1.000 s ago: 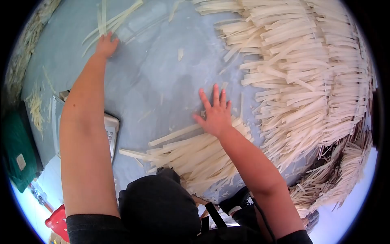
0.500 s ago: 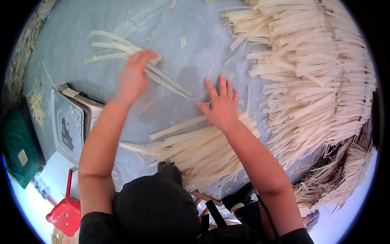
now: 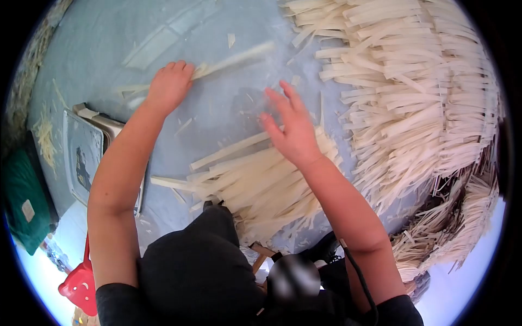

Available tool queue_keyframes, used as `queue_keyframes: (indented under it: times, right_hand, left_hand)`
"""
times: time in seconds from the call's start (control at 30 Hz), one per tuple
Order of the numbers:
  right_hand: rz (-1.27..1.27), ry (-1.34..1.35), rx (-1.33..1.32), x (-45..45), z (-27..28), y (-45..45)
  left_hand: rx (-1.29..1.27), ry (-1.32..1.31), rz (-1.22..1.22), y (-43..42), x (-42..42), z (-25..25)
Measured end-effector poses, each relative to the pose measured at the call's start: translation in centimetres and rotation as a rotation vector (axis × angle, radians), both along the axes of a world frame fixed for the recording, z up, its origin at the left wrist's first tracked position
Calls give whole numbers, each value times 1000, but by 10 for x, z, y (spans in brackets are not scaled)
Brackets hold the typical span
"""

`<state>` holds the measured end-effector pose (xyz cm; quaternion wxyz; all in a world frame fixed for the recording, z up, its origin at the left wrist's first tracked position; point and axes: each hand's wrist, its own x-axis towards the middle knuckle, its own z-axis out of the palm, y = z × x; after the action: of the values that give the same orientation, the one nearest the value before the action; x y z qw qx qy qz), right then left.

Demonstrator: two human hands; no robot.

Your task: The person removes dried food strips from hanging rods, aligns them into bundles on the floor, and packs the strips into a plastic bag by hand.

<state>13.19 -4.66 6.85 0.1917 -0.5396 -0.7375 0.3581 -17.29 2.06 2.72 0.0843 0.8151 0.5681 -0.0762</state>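
Note:
My left hand point(image 3: 171, 87) is closed around a small bundle of flat, pale noodle-like strips point(image 3: 239, 57), whose ends stick out on both sides and blur to the right. Over the grey tabletop point(image 3: 217, 119), my right hand point(image 3: 293, 130) is open, fingers apart, with nothing in it. Just below the right hand lies a loose pile of the same strips point(image 3: 261, 190), close to my body.
Thick overlapping rows of strips point(image 3: 402, 108) cover the right side. A scale with a metal plate point(image 3: 84, 155) stands at left, near a green bag point(image 3: 27, 195). A red dustpan-like object point(image 3: 80, 288) is at lower left. Short scraps point(image 3: 231, 41) lie scattered.
My left hand has closed on the loose strips and swung them, so they now slant up to the right. My right hand has shifted slightly up and left, still open.

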Motion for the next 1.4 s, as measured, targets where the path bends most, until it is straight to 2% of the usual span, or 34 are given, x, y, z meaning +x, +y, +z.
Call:
queue_keyframes:
  times: [0.03, 0.1, 0.17, 0.23, 0.33, 0.37, 0.43, 0.47, 0.53, 0.63, 0.7, 0.77, 0.8, 0.83, 0.87, 0.97, 1.0, 1.1, 1.2, 1.27, 1.3, 1.37, 1.4]
  right_hand:
    - [6, -3, 4, 7, 7, 1]
    - [-143, 191, 110, 18, 30, 2]
    - [-425, 558, 45, 17, 79, 3]
    - [-495, 867, 80, 25, 138, 7]
    - [-467, 950, 36, 43, 206, -15]
    - [-441, 962, 61, 45, 218, -26]
    - [-381, 825, 130, 54, 241, -57]
    - [-344, 808, 133, 56, 253, -76]
    - [-355, 811, 172, 58, 275, -119]
    - [-328, 857, 172, 67, 300, -174]
    - [-221, 655, 82, 72, 315, -204]
    - [-207, 700, 122, 88, 327, -229]
    - [-242, 541, 144, 104, 342, -242]
    - [-281, 381, 150, 120, 356, -257]
    - [-302, 331, 183, 136, 371, -269]
    - [-358, 378, 34, 180, 384, -301]
    - [-456, 415, -4, 185, 381, -310]
    - [-483, 451, -89, 201, 356, -314]
    - [-416, 363, 17, 200, 360, -310]
    - [-375, 313, 78, 207, 362, -307]
    - [-382, 284, 72, 210, 362, -308]
    - [-397, 263, 64, 215, 363, -307]
    - [-391, 261, 78, 215, 364, -307]
  left_hand:
    - [-27, -59, 73, -2, 11, 13]
    - [8, -154, 56, -13, 38, 59]
    - [55, -240, 32, -29, 64, 118]
    - [-5, -318, -145, -52, 85, 171]
    - [-96, -416, -163, -92, 106, 222]
    - [-61, -410, -160, -107, 108, 239]
    - [-319, -593, -25, -139, 119, 269]
    - [-307, -601, -45, -153, 122, 279]
    - [-357, -847, -108, -181, 128, 301]
    - [-386, -784, -228, -206, 152, 350]
    - [-438, -831, -219, -220, 181, 371]
    - [-476, -872, -210, -230, 211, 390]
    - [-609, -893, -141, -233, 224, 398]
    - [-753, -908, -65, -237, 234, 400]
    - [-759, -897, -82, -236, 242, 391]
    - [-919, -1016, 206, -227, 266, 319]
    - [-952, -1018, 280, -225, 268, 290]
    - [-943, -952, 366, -214, 271, 211]
    - [-837, -839, 480, -196, 274, 131]
    - [-166, -575, 316, -187, 275, 78]
    - [-177, -567, 307, -193, 282, 87]
    - [116, -397, 123, -220, 299, 124]
    - [-51, -390, 30, -231, 308, 119]
